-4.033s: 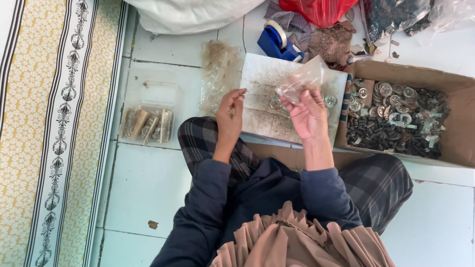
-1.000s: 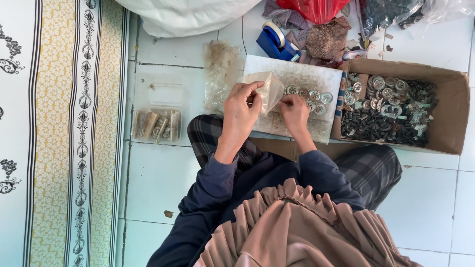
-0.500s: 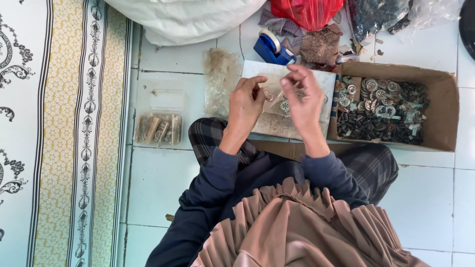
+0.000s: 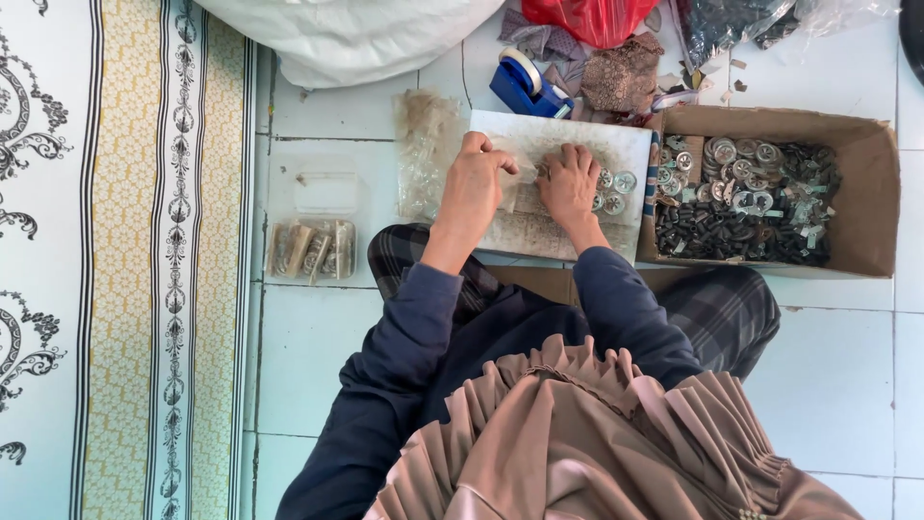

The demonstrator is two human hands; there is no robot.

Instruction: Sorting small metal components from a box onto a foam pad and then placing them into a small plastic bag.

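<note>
I sit on a tiled floor with a grey speckled board (image 4: 539,226) across my lap. My left hand (image 4: 476,193) pinches a small clear plastic bag (image 4: 515,178) over the board's middle. Beside it my right hand (image 4: 570,183) lies palm down on the board, fingers curled at the bag's edge; whether they grip anything is hidden. Several round silver metal pieces (image 4: 613,193) lie on the board just right of that hand.
An open cardboard box (image 4: 871,183) of silver and black small parts stands at the right. A heap of clear bags (image 4: 428,144) lies left of the board, a clear container (image 4: 313,246) farther left. A blue tape dispenser (image 4: 525,87) and red bag (image 4: 592,14) sit behind.
Both hands have come down from holding the bag up in the air to the board. The right hand now rests flat by the silver pieces. The view shifted slightly.
</note>
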